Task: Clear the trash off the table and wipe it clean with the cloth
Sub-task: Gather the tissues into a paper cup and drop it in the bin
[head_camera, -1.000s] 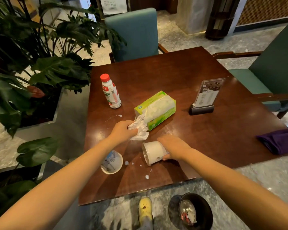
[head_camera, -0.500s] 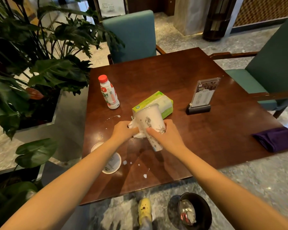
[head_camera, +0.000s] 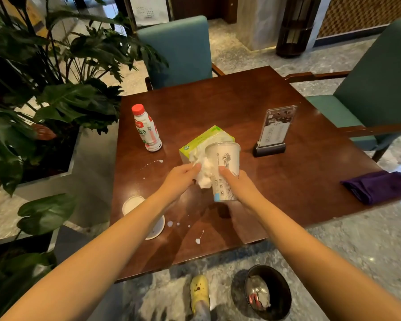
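Note:
My right hand (head_camera: 240, 187) grips a white paper cup (head_camera: 223, 163) and holds it upright above the dark wooden table (head_camera: 276, 181). My left hand (head_camera: 180, 180) clutches a crumpled white tissue (head_camera: 204, 174) pressed against the cup's left side. Behind them lies a green tissue pack (head_camera: 204, 137). A red-capped white bottle (head_camera: 147, 129) stands at the left. A second white cup (head_camera: 134, 203) lies on its side near the left edge, partly hidden by my left arm. White drops (head_camera: 171, 224) spot the table. A purple cloth (head_camera: 377, 186) lies at the right edge.
A black trash bin (head_camera: 267, 291) with some waste in it stands on the floor below the table's near edge, beside a yellow shoe (head_camera: 199, 290). A menu stand (head_camera: 274, 130) sits right of centre. Teal chairs (head_camera: 178, 49) flank the far and right sides. Large plants (head_camera: 44, 89) crowd the left.
My right hand picked up the cup that lay on its side and turned it upright. My left hand lifted the tissue off the table and brought it against the cup.

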`<control>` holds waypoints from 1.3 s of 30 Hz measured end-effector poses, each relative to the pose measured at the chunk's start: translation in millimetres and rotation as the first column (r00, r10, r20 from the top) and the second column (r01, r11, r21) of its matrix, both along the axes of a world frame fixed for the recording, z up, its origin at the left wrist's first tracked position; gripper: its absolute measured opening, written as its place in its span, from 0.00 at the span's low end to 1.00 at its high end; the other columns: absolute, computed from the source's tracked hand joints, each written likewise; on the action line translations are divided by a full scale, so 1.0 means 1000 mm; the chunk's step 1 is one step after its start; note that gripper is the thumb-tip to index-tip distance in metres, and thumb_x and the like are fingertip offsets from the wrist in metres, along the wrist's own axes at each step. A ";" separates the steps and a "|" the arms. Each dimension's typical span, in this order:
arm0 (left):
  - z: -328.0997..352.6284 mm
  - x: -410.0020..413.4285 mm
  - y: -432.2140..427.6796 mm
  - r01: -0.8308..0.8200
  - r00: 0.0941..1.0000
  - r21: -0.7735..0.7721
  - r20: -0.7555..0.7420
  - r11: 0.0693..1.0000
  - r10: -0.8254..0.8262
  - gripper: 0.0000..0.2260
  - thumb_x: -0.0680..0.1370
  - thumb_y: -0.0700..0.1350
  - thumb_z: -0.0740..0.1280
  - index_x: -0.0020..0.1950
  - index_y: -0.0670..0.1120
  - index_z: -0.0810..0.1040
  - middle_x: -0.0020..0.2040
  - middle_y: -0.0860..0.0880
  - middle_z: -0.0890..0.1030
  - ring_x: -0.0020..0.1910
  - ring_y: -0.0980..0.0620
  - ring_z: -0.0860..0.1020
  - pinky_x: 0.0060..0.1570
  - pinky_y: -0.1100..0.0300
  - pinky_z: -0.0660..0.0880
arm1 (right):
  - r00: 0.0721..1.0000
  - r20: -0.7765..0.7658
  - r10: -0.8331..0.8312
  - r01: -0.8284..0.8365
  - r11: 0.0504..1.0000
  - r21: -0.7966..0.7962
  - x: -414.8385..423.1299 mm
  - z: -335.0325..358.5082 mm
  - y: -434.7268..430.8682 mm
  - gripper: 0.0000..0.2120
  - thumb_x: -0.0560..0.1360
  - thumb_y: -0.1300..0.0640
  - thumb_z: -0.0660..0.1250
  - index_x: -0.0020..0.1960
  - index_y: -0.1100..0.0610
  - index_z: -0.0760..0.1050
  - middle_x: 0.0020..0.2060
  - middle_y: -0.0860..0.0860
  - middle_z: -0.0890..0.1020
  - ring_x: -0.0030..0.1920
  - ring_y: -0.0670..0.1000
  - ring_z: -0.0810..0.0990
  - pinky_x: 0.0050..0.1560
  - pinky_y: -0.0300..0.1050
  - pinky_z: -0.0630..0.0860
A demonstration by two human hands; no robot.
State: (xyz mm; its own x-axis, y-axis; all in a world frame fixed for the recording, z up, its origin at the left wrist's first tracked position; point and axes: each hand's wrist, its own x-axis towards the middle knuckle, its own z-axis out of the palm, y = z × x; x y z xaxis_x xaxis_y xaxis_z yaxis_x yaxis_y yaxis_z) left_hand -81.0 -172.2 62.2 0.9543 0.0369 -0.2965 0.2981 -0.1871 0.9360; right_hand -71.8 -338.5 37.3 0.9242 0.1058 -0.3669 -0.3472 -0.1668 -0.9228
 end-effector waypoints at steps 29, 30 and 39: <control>-0.014 -0.051 -0.215 0.587 0.780 0.139 0.168 0.797 -0.603 0.21 0.72 0.39 0.71 0.64 0.46 0.72 0.55 0.53 0.77 0.51 0.62 0.77 0.43 0.77 0.72 | 0.777 -0.147 -0.613 0.630 0.750 0.201 -0.111 -0.027 -0.183 0.39 0.56 0.44 0.80 0.62 0.57 0.73 0.51 0.57 0.84 0.48 0.55 0.85 0.46 0.55 0.83; -0.024 -0.052 -0.216 0.616 0.758 0.160 0.143 0.771 -0.636 0.19 0.73 0.40 0.70 0.64 0.46 0.73 0.57 0.51 0.78 0.53 0.58 0.77 0.45 0.77 0.72 | 0.770 -0.163 -0.617 0.638 0.747 0.188 -0.119 -0.034 -0.184 0.36 0.58 0.44 0.79 0.61 0.57 0.74 0.51 0.57 0.84 0.48 0.55 0.85 0.49 0.56 0.82; -0.145 -0.092 -0.211 0.750 0.660 0.078 -0.158 0.657 -0.735 0.18 0.75 0.40 0.68 0.64 0.42 0.73 0.61 0.45 0.77 0.56 0.53 0.75 0.51 0.68 0.73 | 0.718 -0.308 -0.624 0.664 0.747 0.036 -0.195 -0.135 -0.173 0.17 0.74 0.49 0.68 0.60 0.54 0.74 0.51 0.53 0.84 0.48 0.50 0.84 0.40 0.42 0.81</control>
State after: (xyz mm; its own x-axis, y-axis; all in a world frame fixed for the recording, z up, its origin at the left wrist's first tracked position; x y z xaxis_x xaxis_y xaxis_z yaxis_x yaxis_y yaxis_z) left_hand -173.2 -383.4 -82.9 0.6436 -0.6267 -0.4394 0.0993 -0.5009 0.8598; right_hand -266.3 -511.4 -97.4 0.6579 -0.4130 -0.6298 -0.5516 0.3051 -0.7763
